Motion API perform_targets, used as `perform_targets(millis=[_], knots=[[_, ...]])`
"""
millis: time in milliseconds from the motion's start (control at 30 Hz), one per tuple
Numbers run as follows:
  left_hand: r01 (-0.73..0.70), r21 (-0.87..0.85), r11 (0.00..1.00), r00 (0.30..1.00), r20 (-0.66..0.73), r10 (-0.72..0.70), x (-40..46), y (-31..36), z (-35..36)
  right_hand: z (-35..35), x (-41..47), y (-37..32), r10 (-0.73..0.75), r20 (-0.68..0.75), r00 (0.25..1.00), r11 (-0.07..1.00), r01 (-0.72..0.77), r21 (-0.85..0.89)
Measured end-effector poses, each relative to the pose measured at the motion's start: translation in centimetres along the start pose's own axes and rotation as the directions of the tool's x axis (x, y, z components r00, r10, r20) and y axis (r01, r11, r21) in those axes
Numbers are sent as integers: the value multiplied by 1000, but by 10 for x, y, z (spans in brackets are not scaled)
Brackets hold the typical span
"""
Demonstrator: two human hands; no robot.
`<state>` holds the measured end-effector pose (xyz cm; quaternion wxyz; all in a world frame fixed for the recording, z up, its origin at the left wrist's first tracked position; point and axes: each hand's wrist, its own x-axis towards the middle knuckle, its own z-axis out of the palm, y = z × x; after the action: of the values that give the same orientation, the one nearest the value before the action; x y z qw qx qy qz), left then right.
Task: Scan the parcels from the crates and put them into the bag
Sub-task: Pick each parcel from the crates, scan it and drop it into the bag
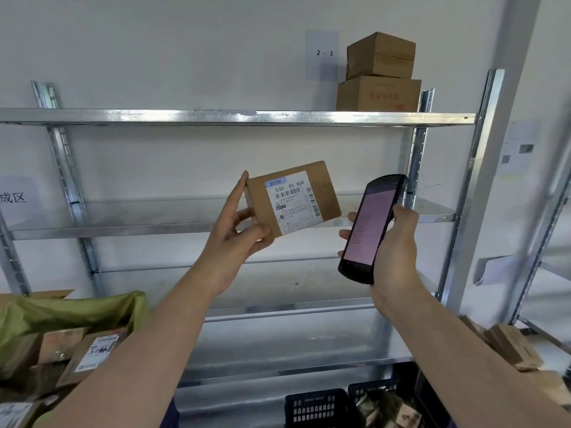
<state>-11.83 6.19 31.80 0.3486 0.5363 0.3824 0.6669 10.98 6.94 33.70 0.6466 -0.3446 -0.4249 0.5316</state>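
the metal shelving [234,117] fills the wall and serves as the landmark here; two brown cartons [379,74] sit stacked on its top shelf at the right end. below and left of the shelving, a green bag [61,310] lies open with several labelled parcels already in it. under the shelving's lowest shelf, toward the right, dark crates [321,407] hold more packets.

in front of the shelving's middle shelf, the left hand [234,230] holds up a flat cardboard parcel [293,199], label facing the camera. its thumb is curled over the near lower corner and its fingers [239,193] run up along the left edge, so the grip is a pinch on one end. just right of the parcel, the right hand [392,242] is wrapped around a handheld scanner [369,227], screen lit, its top end angled toward the label.

the parcel looks light and stiff, a thin box that should keep its shape; the plain cardboard likely gives fair friction. holding by an edge or corner, clear of the barcode, seems the sensible place. it is probably not fragile, though the contents cannot be told.
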Motion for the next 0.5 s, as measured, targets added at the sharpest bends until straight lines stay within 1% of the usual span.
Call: perform_targets(millis=[100,167,233,300,500], knots=[[-41,45,998,999,2,41,10,2,-3,-6,0,-7,59,70,996,998,-59,-13],[-53,68,996,999,9,52,17,5,-4,-10,-2,-12,132,146,980,991,-128,-40],[-59,97,994,998,14,58,24,10,-3,-14,-4,-16,228,230,946,973,-214,-84],[-68,122,990,998,19,67,30,13,-3,-19,-7,-20,300,296,907,953,-269,-141],[-83,187,979,995,61,73,38,22,-1,-30,-18,-37,372,380,847,923,-292,-252]])
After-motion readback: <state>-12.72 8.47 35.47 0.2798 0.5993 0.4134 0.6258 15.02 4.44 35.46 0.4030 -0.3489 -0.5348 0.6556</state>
